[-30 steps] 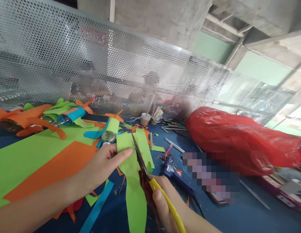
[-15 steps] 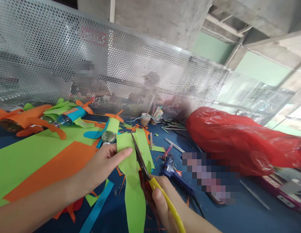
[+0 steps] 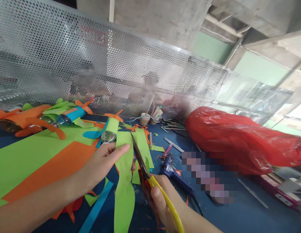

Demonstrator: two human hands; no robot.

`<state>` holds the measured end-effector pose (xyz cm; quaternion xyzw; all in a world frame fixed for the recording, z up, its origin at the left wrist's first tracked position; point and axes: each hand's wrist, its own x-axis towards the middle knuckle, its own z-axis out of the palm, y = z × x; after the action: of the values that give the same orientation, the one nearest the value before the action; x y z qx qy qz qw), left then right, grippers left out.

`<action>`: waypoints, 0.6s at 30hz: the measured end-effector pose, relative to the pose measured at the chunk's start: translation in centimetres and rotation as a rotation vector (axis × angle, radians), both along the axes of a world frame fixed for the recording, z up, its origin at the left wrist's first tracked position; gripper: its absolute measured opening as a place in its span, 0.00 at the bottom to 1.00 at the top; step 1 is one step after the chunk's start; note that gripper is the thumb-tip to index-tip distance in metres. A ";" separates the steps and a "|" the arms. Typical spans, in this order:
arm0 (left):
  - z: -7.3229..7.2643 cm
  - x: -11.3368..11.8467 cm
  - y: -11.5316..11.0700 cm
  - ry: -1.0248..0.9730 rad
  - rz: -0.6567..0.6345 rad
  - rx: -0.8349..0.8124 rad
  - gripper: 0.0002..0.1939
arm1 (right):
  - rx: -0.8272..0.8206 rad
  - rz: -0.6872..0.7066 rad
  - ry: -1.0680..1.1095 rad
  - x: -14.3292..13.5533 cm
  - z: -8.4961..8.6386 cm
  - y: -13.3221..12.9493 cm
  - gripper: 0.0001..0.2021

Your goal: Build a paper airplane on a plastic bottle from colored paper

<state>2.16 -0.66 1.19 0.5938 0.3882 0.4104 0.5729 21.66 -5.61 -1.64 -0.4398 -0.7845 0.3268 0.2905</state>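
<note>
My left hand [image 3: 113,153] pinches a long piece of light green paper [image 3: 124,194] near its top, thumb on the front face. The paper hangs down with wavy edges. My right hand [image 3: 162,200] is wrapped round the handle of yellow-handled scissors [image 3: 140,155]. Their blades look closed and point up and away, beside the paper's right edge. Behind the blades lies another green strip [image 3: 143,142]. Just beyond my left hand is a clear bottle wrapped in green paper [image 3: 112,129], with orange and blue paper fins.
Green [image 3: 16,149] and orange sheets [image 3: 55,166] lie at left, below paper-wrapped bottles [image 3: 74,115]. A blue glue gun [image 3: 177,176], a red plastic bag [image 3: 228,139] and cups of sticks [image 3: 156,116] are right of centre. A perforated metal screen [image 3: 131,64] stands behind; people show through it.
The held green paper has shifted left, and its lower part has swung left, away from the scissors. Fingertips of my left hand now show at its right edge. The scissors have barely moved.
</note>
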 end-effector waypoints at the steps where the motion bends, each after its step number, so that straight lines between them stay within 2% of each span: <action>1: 0.1 0.0 0.1 -0.020 -0.014 -0.020 0.18 | 0.000 -0.001 0.001 0.0 0.0 0.0 0.33; 10: -0.3 -0.6 1.4 0.010 0.113 0.069 0.17 | -0.015 -0.028 -0.001 -0.1 -0.1 0.1 0.33; 14: -0.2 -0.6 1.4 0.035 0.086 0.032 0.18 | -0.062 -0.058 0.030 -0.2 -0.3 0.0 0.32; 18: 0.0 -0.4 1.2 0.069 0.064 0.039 0.18 | -0.018 -0.013 -0.012 0.0 -0.6 0.0 0.35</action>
<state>1.79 0.50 1.23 0.6059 0.4187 0.4151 0.5341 21.69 -5.59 -2.21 -0.4496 -0.7804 0.3292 0.2838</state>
